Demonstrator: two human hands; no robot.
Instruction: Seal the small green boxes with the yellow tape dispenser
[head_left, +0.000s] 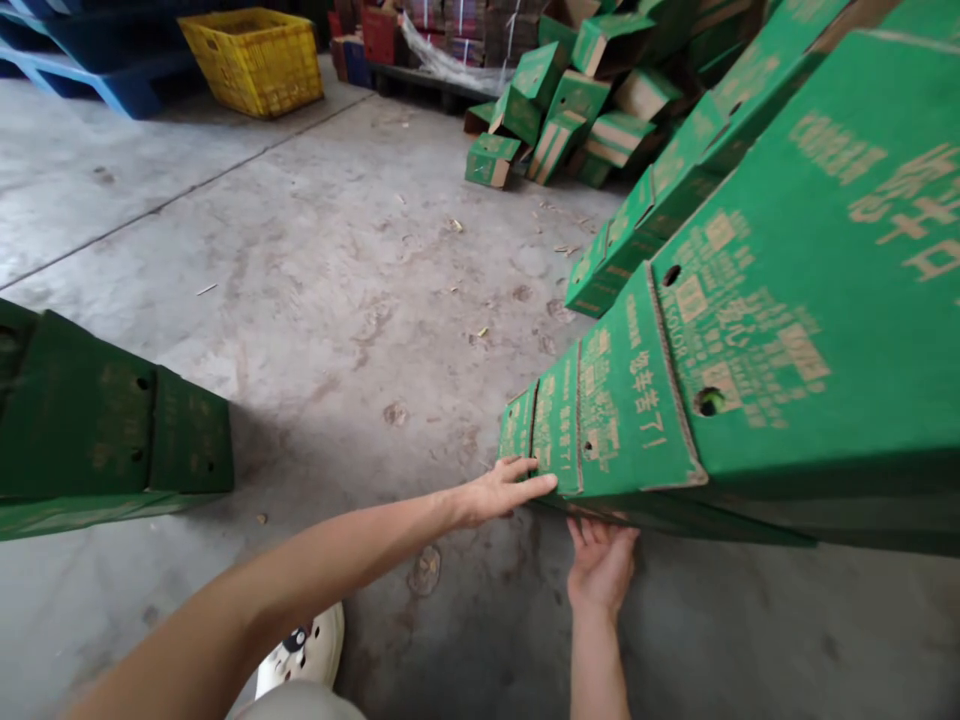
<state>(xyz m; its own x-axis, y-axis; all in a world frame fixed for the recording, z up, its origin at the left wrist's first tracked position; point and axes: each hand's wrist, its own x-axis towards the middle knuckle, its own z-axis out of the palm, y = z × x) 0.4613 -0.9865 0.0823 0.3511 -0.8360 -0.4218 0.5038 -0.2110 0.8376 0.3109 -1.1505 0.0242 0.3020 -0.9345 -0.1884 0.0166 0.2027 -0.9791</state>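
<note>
A tall stack of green cardboard cartons [795, 300] with pale printed lettering rises at the right. My left hand [510, 488] lies on the edge of the lower carton [555, 425], thumb and fingers stretched apart. To its right, my right hand [602, 565] touches the near side of the same stack low down, palm up with fingers straight; its fingertips are partly hidden by the carton edge. Neither hand is wrapped round anything. Through a hole in the top carton, something light green [709, 401] shows.
Another green carton stack [120, 420] stands at the left, and a further row [675, 180] runs behind the right one. Loose green cartons [570, 110] are heaped at the back. A yellow crate [255, 65] sits beside blue pallets [97, 60] on the concrete floor [322, 250].
</note>
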